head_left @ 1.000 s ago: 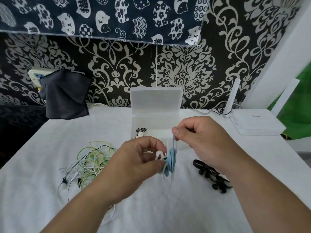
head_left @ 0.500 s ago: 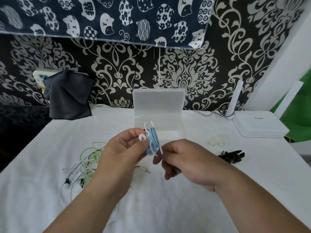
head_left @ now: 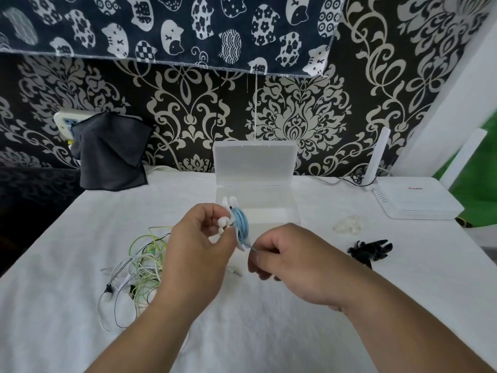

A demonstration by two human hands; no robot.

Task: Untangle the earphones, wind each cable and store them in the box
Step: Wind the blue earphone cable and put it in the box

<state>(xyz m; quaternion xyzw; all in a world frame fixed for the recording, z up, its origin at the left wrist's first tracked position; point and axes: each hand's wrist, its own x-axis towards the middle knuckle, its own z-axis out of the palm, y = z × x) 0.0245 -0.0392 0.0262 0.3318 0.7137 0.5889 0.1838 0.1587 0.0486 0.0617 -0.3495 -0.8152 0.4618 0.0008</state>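
My left hand pinches a white winder with a light blue earphone cable wound on it, held above the table in front of the box. My right hand pinches the loose end of that blue cable just below the coil. Behind them stands the clear plastic box, its lid upright and open. A tangle of green, white and black earphone cables lies on the cloth at the left, partly hidden by my left forearm.
A black bunch of cable winders and a pale translucent one lie at the right. A white router sits at the back right, a dark cloth hangs at the back left. White cloth covers the table.
My right hand dropped from above the blue coil to below it, now pinching the cable end. My left hand raised the coil toward the box. The camera tilted, shifting the view.
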